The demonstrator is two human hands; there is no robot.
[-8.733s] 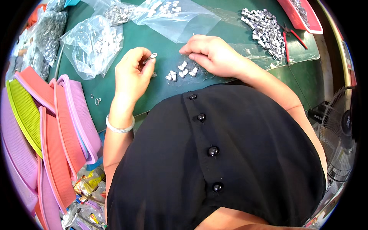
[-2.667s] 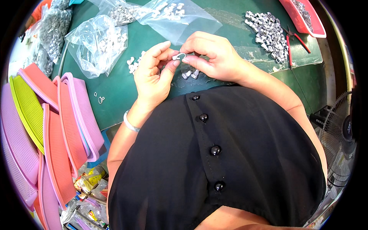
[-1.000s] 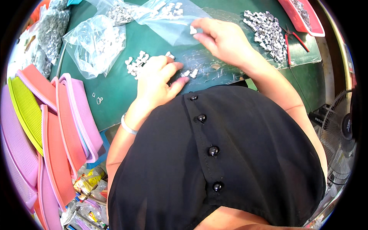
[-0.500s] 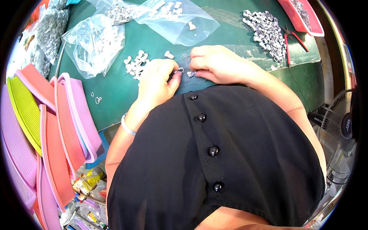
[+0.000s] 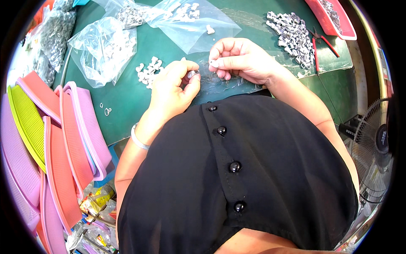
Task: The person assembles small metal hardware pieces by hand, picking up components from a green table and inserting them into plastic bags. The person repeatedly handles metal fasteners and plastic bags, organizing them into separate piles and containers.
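My left hand is closed in a pinch, thumb and forefinger on a small grey metal-looking piece. Across a short gap, my right hand grips a small white piece between thumb and fingertips, its other fingers curled beneath. Both hands are just above the green tabletop. Beside my left hand lies a small heap of white pieces, partly covered by that hand. One lone white piece rests on a clear plastic bag beyond my right hand.
A pile of grey pieces, red-handled pliers and a pink basket occupy the right. Another clear bag with pieces is at left. Stacked colourful baskets stand beside the table; a fan is at right.
My right hand has lifted and turned over, showing its fingers and a white piece. The hands were closer together near the tabletop. A white piece beside my left hand is no longer visible there.
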